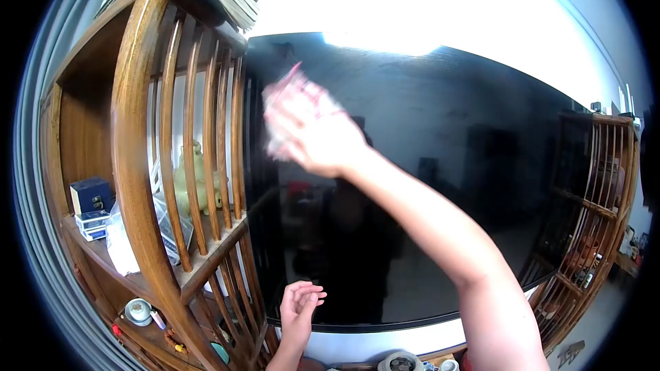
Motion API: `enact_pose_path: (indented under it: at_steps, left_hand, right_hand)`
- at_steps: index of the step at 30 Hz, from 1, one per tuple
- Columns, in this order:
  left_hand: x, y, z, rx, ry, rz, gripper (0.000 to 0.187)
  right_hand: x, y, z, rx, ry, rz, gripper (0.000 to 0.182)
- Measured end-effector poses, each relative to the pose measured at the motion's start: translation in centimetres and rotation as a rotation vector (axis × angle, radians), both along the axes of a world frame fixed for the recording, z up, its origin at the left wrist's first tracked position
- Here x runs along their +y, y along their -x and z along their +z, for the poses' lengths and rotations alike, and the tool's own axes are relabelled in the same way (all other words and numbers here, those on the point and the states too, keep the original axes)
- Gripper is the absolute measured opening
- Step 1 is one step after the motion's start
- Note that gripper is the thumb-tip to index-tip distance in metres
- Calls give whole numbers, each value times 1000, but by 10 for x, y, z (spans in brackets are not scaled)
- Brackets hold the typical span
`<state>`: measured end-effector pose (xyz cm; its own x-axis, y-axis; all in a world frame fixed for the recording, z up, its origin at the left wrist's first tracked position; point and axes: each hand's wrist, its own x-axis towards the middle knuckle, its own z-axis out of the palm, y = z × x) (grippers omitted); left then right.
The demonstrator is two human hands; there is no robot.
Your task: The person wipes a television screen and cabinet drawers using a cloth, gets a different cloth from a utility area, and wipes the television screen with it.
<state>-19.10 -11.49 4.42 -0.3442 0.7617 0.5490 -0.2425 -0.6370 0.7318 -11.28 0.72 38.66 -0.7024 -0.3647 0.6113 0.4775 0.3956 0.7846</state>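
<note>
Fingers of the right hand (313, 134) clench a blurred pale cloth (289, 99) flat against the big glossy black screen (447, 165), apparently wiping it, while the left hand (299, 306) hangs loosely open, empty, below.

The big black TV screen (440, 185) was glossy glass, smooth enough to mirror the room & a dark figure. The right hand (313, 134) pressed a pale, pink-edged cloth (295, 106) to it; soft-looking, though too blurred to tell the weave. The curved brown wooden slat shelf (134, 130) had a polished, varnished sheen w/ visible grain. The olive-green teapot-shaped figurine (191, 178) looked glazed (ceramic, prob.). The small navy box (91, 194) looked like matt cardboard.
</note>
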Motion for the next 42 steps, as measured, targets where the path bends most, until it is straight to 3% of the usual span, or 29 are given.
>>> enact_pose_path:
  at_steps: [5,7,9,11,14,17,19,20,22,24,25,27,28,30,32,33,35,37,39,41,42]
  left_hand:
    - [-3,7,3,29,16,14,25]
    - [-3,9,3,11,19,5,25]
    - [-2,8,3,7,32,-8,25]
    - [4,1,3,7,48,-32,25]
    - [13,-14,1,28,26,-88,25]
    - [17,-26,1,60,30,-129,25]
    - [17,-29,0,65,25,-140,25]
    - [16,-29,1,81,30,-118,24]
    - [12,-27,3,81,43,-106,24]
    - [9,-25,3,79,56,-89,24]
    - [8,-24,2,79,65,-78,24]
    - [10,-27,3,81,74,-73,24]
    - [12,-31,2,83,70,-73,24]
    - [17,-42,2,90,72,-90,23]
    - [23,-61,1,54,57,-175,23]
    - [24,-70,1,64,65,-195,23]
    - [27,-87,0,93,49,-234,23]
    - [29,-95,-3,110,38,-281,24]
    - [25,-98,-3,164,46,-265,25]
    - [24,-96,-2,168,62,-251,24]
    - [24,-95,-2,173,78,-226,24]
  right_hand:
    - [25,-88,78,626,32,-82,63]
    - [33,-111,80,693,-9,-73,62]
    - [25,-105,50,647,-3,-106,63]
    - [3,-91,2,429,50,-202,65]
    - [-8,-84,-60,56,208,-38,68]
    - [-3,-116,-51,50,214,-128,69]
    - [8,-153,-22,328,147,-301,70]
    - [6,-173,-7,533,276,-206,68]
    - [38,-229,17,813,90,-208,61]
    - [72,-288,23,876,-137,-591,52]
    - [77,-288,26,1023,-47,-114,53]
    - [85,-292,9,881,-214,-642,62]
    - [61,-254,6,1044,111,-110,70]
    - [31,-200,-17,858,26,-297,74]
    - [-23,-145,-35,686,308,-267,75]
    - [-15,-126,-53,612,254,-308,74]
    - [7,-113,-89,335,136,-85,69]
    - [-1,-123,-93,315,264,26,65]
    - [9,-158,-89,411,283,-101,67]
    - [27,-211,-78,598,250,-300,71]
    - [33,-243,-67,740,291,-193,71]
